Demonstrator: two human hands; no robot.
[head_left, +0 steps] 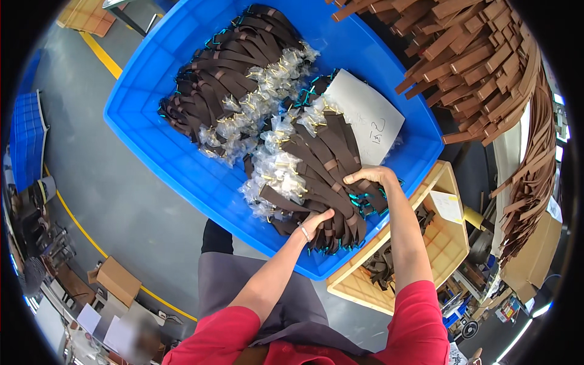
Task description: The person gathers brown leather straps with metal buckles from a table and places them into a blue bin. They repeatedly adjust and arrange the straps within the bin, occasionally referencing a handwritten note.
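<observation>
A large blue plastic bin (146, 73) stands in front of me, holding bundles of dark brown straps. On the near bundle of straps (322, 152), clear plastic wraps cover one end and turquoise pieces show at the other. My left hand (313, 225) grips its near left side, thumb on top and fingers mostly hidden beneath. At its right edge, by the turquoise ends, my right hand (377, 175) closes around the straps with the thumb over them. Another bundle of straps (237, 61) fills the far left. A white handwritten sheet (365, 115) lies at the bin's right.
Lighter brown straps (480, 67) hang in a thick mass at upper right. Beside the bin, a yellow crate (447, 243) contains more dark straps. A blue crate (27, 143) stands far left, and a cardboard box (118, 280) lies near a cluttered work area at lower left.
</observation>
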